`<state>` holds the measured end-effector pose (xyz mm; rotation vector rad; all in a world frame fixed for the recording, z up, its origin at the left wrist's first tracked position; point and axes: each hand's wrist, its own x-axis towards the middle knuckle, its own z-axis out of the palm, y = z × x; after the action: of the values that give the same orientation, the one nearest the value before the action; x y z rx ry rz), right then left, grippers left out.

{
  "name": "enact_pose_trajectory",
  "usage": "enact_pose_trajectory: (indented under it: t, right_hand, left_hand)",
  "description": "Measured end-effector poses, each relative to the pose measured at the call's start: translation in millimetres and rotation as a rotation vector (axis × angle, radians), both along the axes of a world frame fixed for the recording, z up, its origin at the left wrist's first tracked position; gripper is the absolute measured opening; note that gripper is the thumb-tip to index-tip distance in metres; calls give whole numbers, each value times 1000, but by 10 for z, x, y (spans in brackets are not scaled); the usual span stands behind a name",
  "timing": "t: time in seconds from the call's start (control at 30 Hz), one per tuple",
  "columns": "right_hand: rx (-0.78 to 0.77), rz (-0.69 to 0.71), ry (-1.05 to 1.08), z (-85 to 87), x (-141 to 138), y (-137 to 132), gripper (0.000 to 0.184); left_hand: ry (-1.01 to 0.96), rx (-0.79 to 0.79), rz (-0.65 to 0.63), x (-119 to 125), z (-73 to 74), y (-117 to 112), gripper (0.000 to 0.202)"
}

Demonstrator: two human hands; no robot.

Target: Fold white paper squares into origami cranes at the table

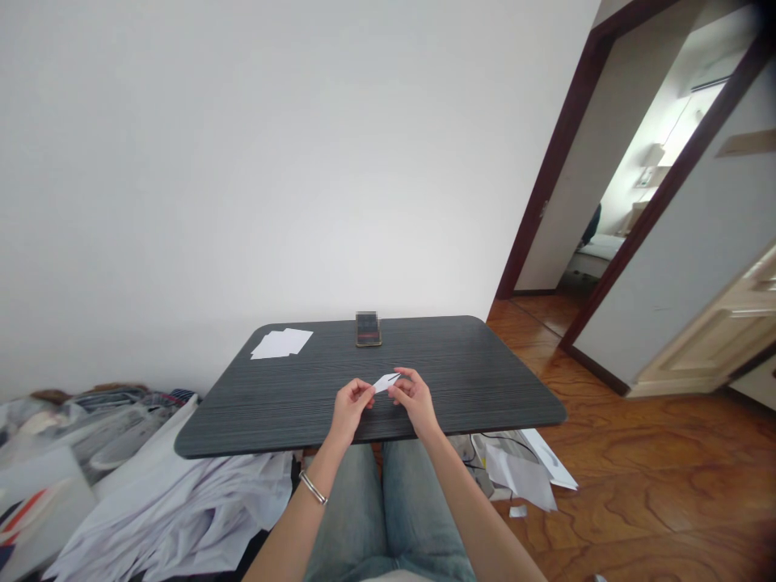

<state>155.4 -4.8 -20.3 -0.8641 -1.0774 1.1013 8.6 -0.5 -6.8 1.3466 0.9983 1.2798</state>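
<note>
A small piece of folded white paper [384, 383] is held up between both hands, over the front half of the dark table [449, 356]. My left hand [352, 404] pinches its left corner between thumb and fingers. At the other end, my right hand [415, 398] grips the paper with the thumb below and a finger along the top edge. A dark slit shows between the paper's layers on the right. Part of the right end is hidden by the fingers.
Loose white sheets [282, 343] lie at the table's back left. A phone [368, 330] leans upright near the wall. White bags [200, 509] are heaped at the lower left, and papers [521, 473] lie on the floor at right. A doorway [606, 162] stands beyond.
</note>
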Motion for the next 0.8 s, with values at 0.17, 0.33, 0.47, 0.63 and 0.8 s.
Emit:
enact_pose_trajectory:
  t: [0.17, 0.33, 0.47, 0.63, 0.8]
  right_hand:
    - [4, -37, -13, -6, 4, 5, 38]
    - [14, -67, -36, 2, 10, -12, 23]
    - [20, -25, -90, 10, 5, -25, 17]
    - [14, -3, -124, 11, 8, -26, 12]
    - [3, -6, -127, 22, 10, -41, 13]
  left_hand:
    - [49, 2, -68, 18, 16, -10, 24]
    - [109, -2, -149, 47, 7, -16, 24]
    - [134, 10, -180, 52, 9, -18, 23]
    - [139, 51, -186, 33, 43, -33, 27]
    - [91, 104, -122, 20, 38, -64, 16]
